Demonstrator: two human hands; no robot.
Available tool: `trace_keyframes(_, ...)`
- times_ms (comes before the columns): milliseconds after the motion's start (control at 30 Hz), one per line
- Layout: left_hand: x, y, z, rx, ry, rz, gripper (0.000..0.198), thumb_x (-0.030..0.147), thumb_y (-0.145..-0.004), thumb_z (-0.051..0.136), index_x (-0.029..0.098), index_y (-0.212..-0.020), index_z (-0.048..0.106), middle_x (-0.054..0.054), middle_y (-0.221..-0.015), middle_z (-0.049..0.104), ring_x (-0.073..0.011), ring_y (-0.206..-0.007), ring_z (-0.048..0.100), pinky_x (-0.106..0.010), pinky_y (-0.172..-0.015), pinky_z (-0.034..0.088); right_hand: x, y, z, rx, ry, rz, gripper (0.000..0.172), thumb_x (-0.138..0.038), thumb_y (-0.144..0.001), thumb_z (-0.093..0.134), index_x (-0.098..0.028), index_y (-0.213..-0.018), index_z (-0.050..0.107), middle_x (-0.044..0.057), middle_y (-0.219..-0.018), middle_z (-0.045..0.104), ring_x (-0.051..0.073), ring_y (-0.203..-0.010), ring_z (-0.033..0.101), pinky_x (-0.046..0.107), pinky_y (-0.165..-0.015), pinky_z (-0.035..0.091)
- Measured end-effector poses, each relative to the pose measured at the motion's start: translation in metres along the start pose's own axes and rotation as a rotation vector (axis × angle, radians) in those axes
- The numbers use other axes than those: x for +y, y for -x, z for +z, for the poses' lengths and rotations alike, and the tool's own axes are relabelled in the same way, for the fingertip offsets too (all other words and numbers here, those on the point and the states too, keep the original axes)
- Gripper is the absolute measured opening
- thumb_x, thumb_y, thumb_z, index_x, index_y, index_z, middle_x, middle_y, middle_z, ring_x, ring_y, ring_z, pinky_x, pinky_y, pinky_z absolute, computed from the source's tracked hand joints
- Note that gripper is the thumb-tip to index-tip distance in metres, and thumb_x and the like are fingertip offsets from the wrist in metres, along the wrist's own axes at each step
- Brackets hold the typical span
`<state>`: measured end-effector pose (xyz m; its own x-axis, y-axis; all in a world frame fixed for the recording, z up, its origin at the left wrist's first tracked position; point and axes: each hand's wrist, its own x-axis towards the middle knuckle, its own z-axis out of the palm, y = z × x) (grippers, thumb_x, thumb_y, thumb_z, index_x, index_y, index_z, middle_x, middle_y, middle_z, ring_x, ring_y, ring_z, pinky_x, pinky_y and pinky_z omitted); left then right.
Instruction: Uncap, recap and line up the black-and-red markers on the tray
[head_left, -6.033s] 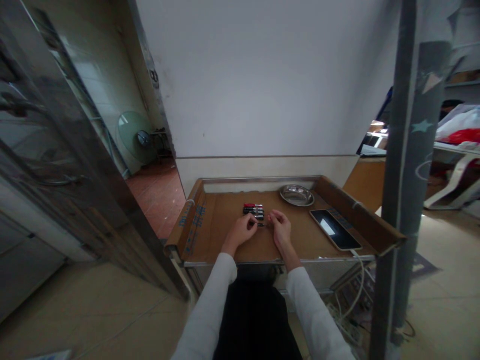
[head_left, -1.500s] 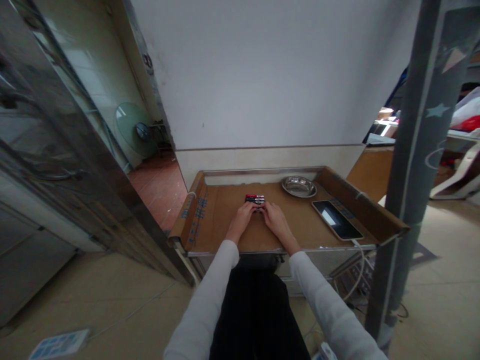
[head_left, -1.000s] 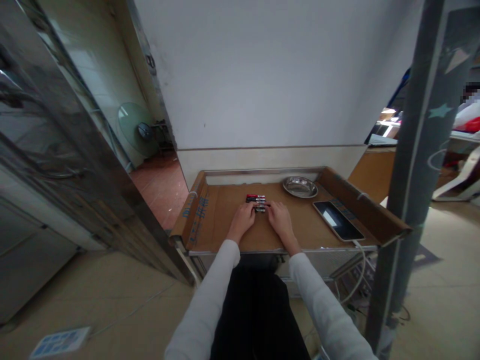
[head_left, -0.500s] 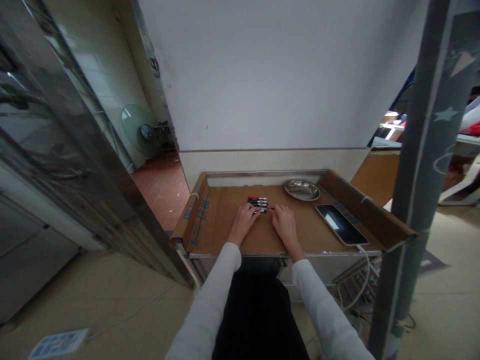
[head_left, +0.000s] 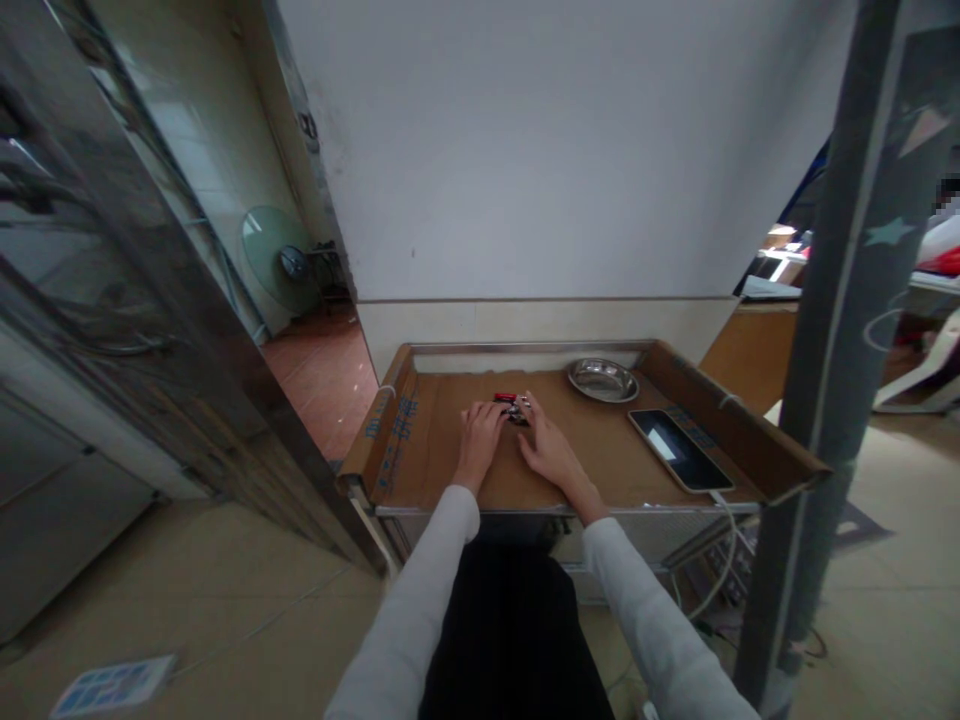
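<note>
A small group of red-and-black batteries lies in the middle of a cardboard-lined tray table. My left hand rests palm down just left of them, fingers curled at their near edge. My right hand reaches in from the right, its fingers stretched over the batteries and covering part of them. The fingertips of both hands meet at the batteries. Whether either hand grips one is too small to tell.
A round metal dish sits at the tray's back right. A phone with a cable lies along the right side. A grey pole stands at the right, and a doorway with a fan opens to the left.
My right hand has moved left and forward over the batteries, covering more of them. My left hand has stayed beside them. The camera view has shifted slightly.
</note>
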<state>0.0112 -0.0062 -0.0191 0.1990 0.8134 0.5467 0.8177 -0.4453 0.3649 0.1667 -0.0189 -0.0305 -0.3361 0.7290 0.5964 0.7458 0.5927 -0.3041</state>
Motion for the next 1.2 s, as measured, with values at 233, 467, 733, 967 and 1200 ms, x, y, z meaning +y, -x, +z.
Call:
trace_keyframes(233,-0.007,0.000,0.000,0.142,-0.122,-0.259,0.027,0.019,-0.091,0.039,0.025,-0.107,0.059,-0.008,-0.103,0.059,-0.0239,-0.096,0.052,-0.038,-0.083,0.038,0.008,-0.001,0.000,0.029,0.066,0.094,0.033,-0.012,-0.082,0.037,-0.017,-0.108,0.057,0.011,-0.115,0.058,0.023,-0.110,0.049,0.040,-0.095,0.040)
trace_keyframes(467,-0.019,-0.003,0.015,0.121,-0.064,-0.379,0.029,0.008,-0.087,0.033,0.012,-0.101,0.058,-0.015,-0.104,0.057,-0.0243,-0.099,0.054,-0.039,-0.087,0.040,0.011,0.003,0.002,0.012,0.234,0.156,0.028,-0.012,-0.082,0.041,-0.018,-0.101,0.061,0.010,-0.109,0.057,0.024,-0.099,0.048,0.036,-0.088,0.039)
trace_keyframes(733,-0.011,-0.004,0.015,0.059,0.028,-0.185,0.026,0.007,-0.084,0.039,0.014,-0.103,0.055,-0.010,-0.105,0.056,-0.0199,-0.098,0.055,-0.034,-0.090,0.043,0.013,0.003,0.006,0.001,0.288,0.177,0.018,-0.018,-0.084,0.044,-0.017,-0.093,0.060,0.010,-0.100,0.057,0.023,-0.095,0.047,0.034,-0.083,0.037)
trace_keyframes(967,-0.009,-0.002,0.015,-0.140,0.094,0.089,0.017,0.012,-0.084,0.045,0.019,-0.090,0.059,-0.004,-0.094,0.057,-0.0172,-0.090,0.055,-0.031,-0.086,0.045,0.014,0.003,0.007,-0.003,0.327,0.211,0.015,-0.024,-0.085,0.046,-0.018,-0.090,0.059,0.010,-0.095,0.057,0.023,-0.093,0.047,0.033,-0.081,0.037)
trace_keyframes(1200,-0.012,-0.003,0.017,-0.138,0.128,0.062,0.010,0.015,-0.082,0.052,0.019,-0.089,0.057,-0.004,-0.091,0.057,-0.0175,-0.090,0.054,-0.033,-0.086,0.044,0.013,0.002,0.006,-0.016,0.344,0.203,0.016,-0.025,-0.087,0.045,-0.017,-0.089,0.059,0.009,-0.091,0.056,0.023,-0.089,0.047,0.033,-0.079,0.036)
